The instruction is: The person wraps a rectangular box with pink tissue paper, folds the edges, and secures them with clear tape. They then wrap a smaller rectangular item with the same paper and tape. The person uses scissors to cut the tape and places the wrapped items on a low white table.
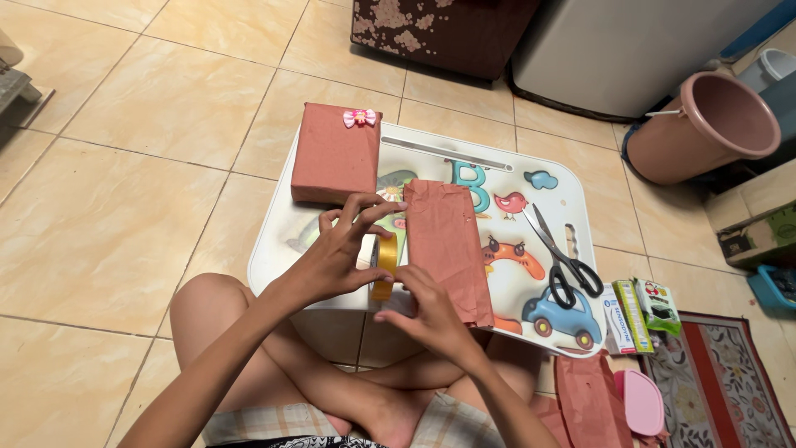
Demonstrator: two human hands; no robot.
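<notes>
My left hand point(338, 255) grips a yellow roll of tape point(384, 267) held upright over the near edge of a small white lap table point(572, 211). My right hand point(424, 311) pinches at the roll's lower side, fingers closed on the tape. Right beside the hands lies a box wrapped in reddish-brown paper point(448, 247), lengthwise on the table. A second wrapped box point(334, 158) with a small pink bow point(360, 118) sits at the table's far left corner.
Black-handled scissors point(560, 249) lie on the table's right side. Small cartons point(634, 314), a pink lid point(643, 401) and spare brown paper point(589, 398) lie on the floor at right. A pink bucket point(705, 124) stands far right. My crossed legs are under the table.
</notes>
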